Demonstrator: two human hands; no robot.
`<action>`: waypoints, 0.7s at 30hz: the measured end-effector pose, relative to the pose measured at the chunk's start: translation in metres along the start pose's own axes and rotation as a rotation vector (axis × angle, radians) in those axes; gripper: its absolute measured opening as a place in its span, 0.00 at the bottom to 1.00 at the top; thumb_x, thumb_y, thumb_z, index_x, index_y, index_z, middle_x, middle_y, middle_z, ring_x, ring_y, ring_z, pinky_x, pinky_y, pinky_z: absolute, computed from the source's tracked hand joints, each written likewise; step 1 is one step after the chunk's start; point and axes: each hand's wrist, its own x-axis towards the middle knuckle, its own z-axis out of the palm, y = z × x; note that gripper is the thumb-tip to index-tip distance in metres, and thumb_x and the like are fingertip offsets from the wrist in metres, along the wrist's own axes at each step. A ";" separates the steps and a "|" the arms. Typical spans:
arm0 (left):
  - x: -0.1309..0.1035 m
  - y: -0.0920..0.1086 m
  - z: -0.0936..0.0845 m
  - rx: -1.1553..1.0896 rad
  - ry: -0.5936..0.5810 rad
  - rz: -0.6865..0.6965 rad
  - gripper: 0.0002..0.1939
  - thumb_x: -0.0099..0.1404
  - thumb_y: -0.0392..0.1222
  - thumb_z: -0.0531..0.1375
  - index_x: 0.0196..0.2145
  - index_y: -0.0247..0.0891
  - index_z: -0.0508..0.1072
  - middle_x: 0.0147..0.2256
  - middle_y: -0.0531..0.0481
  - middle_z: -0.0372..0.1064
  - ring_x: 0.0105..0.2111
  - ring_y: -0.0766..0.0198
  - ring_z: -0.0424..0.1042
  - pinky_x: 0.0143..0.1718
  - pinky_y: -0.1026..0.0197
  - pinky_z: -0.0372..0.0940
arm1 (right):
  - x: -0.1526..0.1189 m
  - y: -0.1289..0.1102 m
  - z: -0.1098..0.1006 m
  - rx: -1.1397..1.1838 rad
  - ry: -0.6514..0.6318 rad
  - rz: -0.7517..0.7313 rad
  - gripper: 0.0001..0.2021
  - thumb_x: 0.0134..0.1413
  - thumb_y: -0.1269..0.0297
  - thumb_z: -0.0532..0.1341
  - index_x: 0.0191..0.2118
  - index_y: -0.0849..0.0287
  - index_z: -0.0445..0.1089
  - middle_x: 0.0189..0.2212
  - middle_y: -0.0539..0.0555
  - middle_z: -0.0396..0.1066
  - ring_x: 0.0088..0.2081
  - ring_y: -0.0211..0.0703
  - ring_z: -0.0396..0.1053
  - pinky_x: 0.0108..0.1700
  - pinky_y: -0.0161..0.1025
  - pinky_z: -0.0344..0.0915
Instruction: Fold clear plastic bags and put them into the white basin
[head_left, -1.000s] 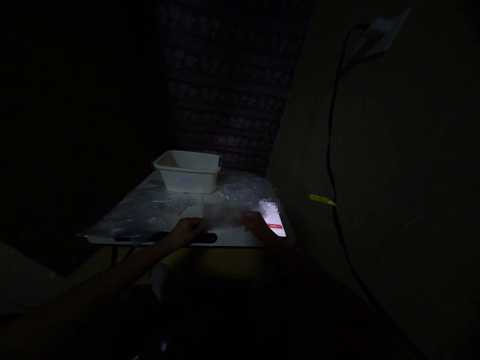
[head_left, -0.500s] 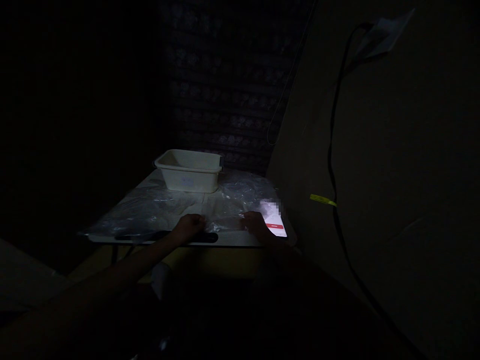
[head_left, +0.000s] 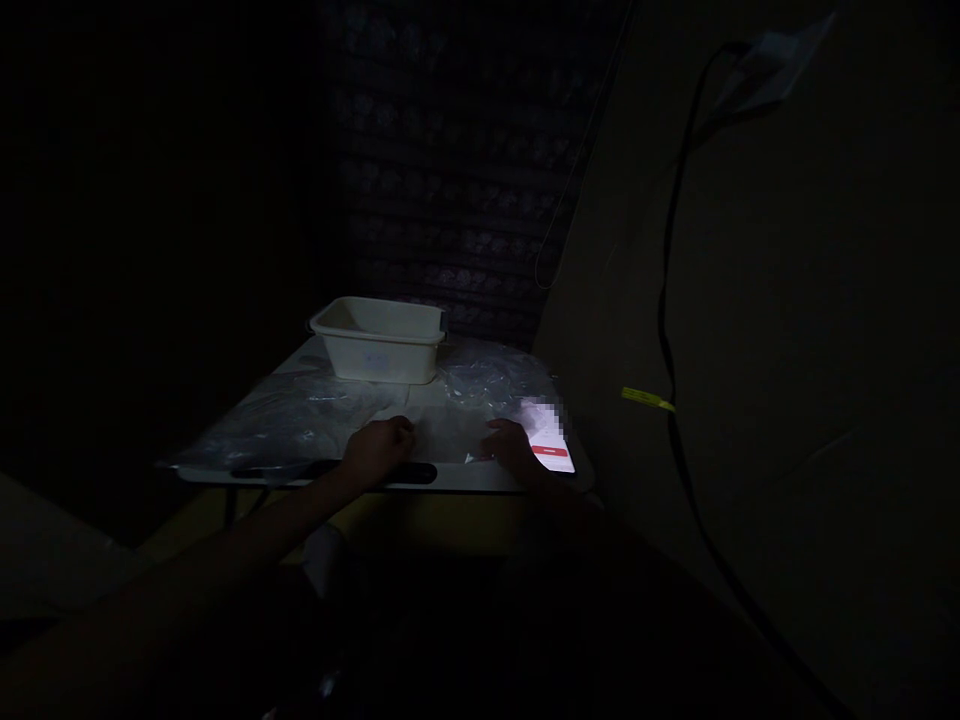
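Observation:
A clear plastic bag (head_left: pixel 448 436) spans the gap between my two hands near the front edge of the small table (head_left: pixel 491 480). My left hand (head_left: pixel 379 446) is closed on its left side, thumb and fingers pinched together. On the other side my right hand (head_left: pixel 511 444) grips the bag's right edge with bent fingers. Dim light hides the fingertips in part. Just right of my right hand lies a lit phone (head_left: pixel 551 445) with a red bar on its screen.
A cream plastic tub (head_left: pixel 382 358) stands at the back of the table. Crumpled clear plastic (head_left: pixel 277 425) covers the left side, and more clear plastic (head_left: pixel 487 383) lies right of the tub. A black cable (head_left: pixel 664 330) with a yellow tag (head_left: pixel 646 399) hangs along the right wall.
The plastic between my hands looks flatter and smoother than before, where it was wrinkled. My hands have shifted only slightly; the tub and phone stay put.

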 end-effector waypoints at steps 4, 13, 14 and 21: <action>-0.003 0.011 0.008 0.181 -0.001 0.338 0.16 0.56 0.41 0.44 0.36 0.36 0.67 0.37 0.45 0.66 0.38 0.60 0.64 0.36 0.60 0.58 | -0.001 -0.003 0.000 0.039 -0.007 0.101 0.14 0.32 0.73 0.55 0.33 0.62 0.65 0.16 0.48 0.67 0.21 0.38 0.66 0.25 0.33 0.63; -0.022 0.026 0.045 0.298 -0.040 0.554 0.30 0.59 0.52 0.36 0.53 0.26 0.45 0.54 0.34 0.39 0.53 0.55 0.38 0.50 0.54 0.42 | -0.006 -0.014 -0.002 0.036 0.048 0.112 0.15 0.31 0.74 0.56 0.33 0.60 0.65 0.19 0.47 0.68 0.25 0.37 0.66 0.29 0.34 0.63; -0.024 0.027 0.046 0.311 -0.043 0.541 0.31 0.59 0.52 0.36 0.53 0.26 0.45 0.54 0.34 0.39 0.53 0.55 0.38 0.50 0.53 0.41 | -0.007 -0.016 -0.002 0.037 0.050 0.116 0.15 0.31 0.73 0.56 0.34 0.60 0.65 0.20 0.47 0.68 0.25 0.37 0.66 0.30 0.34 0.63; -0.025 0.033 0.043 0.361 -0.054 0.478 0.31 0.59 0.53 0.34 0.52 0.26 0.47 0.53 0.34 0.41 0.53 0.55 0.40 0.50 0.55 0.42 | -0.010 -0.019 -0.003 0.075 0.047 0.117 0.21 0.34 0.73 0.56 0.41 0.63 0.61 0.22 0.48 0.68 0.25 0.34 0.65 0.31 0.33 0.63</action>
